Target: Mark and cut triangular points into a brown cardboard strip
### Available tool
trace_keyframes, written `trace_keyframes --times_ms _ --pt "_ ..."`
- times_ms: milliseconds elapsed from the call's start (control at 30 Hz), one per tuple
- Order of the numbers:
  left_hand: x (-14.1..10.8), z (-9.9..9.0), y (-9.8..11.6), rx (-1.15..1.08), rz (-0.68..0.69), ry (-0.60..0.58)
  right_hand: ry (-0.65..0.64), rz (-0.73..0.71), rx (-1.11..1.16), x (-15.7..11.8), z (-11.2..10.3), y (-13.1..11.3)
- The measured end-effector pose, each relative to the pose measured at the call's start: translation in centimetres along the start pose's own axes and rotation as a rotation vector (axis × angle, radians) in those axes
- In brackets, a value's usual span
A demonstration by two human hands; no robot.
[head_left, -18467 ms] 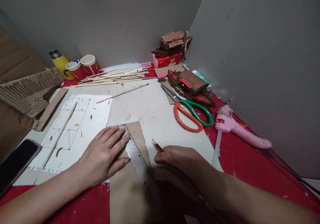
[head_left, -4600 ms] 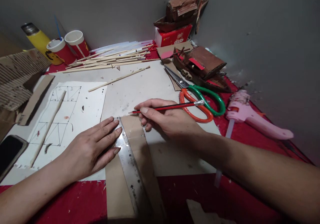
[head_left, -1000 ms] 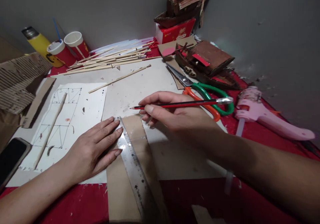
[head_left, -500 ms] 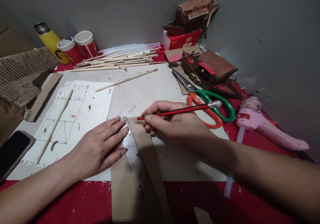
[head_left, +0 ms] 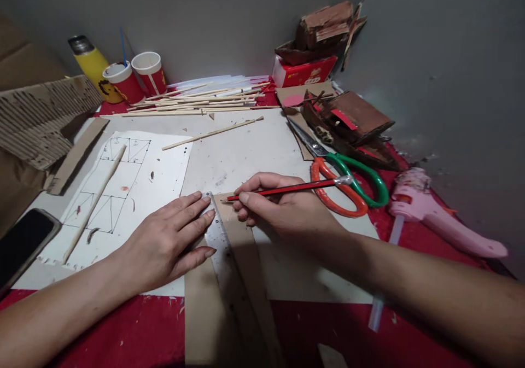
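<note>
My left hand (head_left: 168, 239) lies palm down, fingers stretched, its fingertips resting on the upper end of a metal ruler (head_left: 221, 247). Under the ruler is a long strip of brown cardboard (head_left: 200, 302), which runs toward me over the table edge of the paper. Between thumb and fingers my right hand (head_left: 283, 206) pinches a red-and-black pencil (head_left: 283, 190). The pencil slants, its tip at the cardboard's far end just right of the ruler. Whether the tip touches the cardboard I cannot tell.
Scissors (head_left: 336, 171) with orange and green handles lie beyond my right hand. A pink glue gun (head_left: 443, 215) is at right. Wooden sticks (head_left: 205, 100), two paper cups (head_left: 148, 72) and a yellow bottle (head_left: 91, 64) stand behind. At left are a drawn sheet (head_left: 156, 193) and a phone (head_left: 28, 247).
The whole view has shifted slightly to the right in the picture. My right hand and the pencil tip have moved very little against the ruler; my left hand stays on it.
</note>
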State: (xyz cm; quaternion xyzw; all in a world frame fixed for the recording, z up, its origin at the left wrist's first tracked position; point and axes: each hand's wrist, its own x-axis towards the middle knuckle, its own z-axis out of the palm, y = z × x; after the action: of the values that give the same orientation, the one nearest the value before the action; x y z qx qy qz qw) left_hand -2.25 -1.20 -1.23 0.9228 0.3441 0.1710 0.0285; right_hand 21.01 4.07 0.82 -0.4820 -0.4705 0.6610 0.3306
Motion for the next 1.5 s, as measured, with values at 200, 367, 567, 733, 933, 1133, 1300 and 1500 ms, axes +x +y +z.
trace_keyframes --times_ms 200,367,567,733,933,1133,1300,1500 --pt "-0.2 -0.1 0.1 0.014 0.003 0.005 -0.029 -0.038 -0.041 0.3 0.1 0.7" --pt "-0.2 -0.1 0.2 0.028 0.002 0.005 -0.059 -0.08 -0.118 1.0 0.2 1.2" --pt "0.0 0.0 0.1 0.034 0.007 0.019 -0.083 -0.086 -0.141 1.4 0.3 1.4" --pt "0.0 0.0 0.0 0.043 0.007 0.019 -0.095 -0.075 -0.164 1.3 0.3 1.2" --pt "-0.2 0.0 0.1 0.031 0.005 0.009 -0.114 -0.116 -0.17 1.7 0.3 1.7" --pt "0.1 0.0 0.2 0.026 0.002 0.014 -0.135 -0.185 -0.22 1.9 0.2 1.7" --pt "0.1 -0.1 0.1 0.03 0.003 0.012 -0.147 -0.252 -0.286 2.0 0.1 1.6" --pt "0.0 -0.1 0.1 0.029 -0.002 0.006 -0.175 -0.288 -0.327 1.7 -0.3 1.7"
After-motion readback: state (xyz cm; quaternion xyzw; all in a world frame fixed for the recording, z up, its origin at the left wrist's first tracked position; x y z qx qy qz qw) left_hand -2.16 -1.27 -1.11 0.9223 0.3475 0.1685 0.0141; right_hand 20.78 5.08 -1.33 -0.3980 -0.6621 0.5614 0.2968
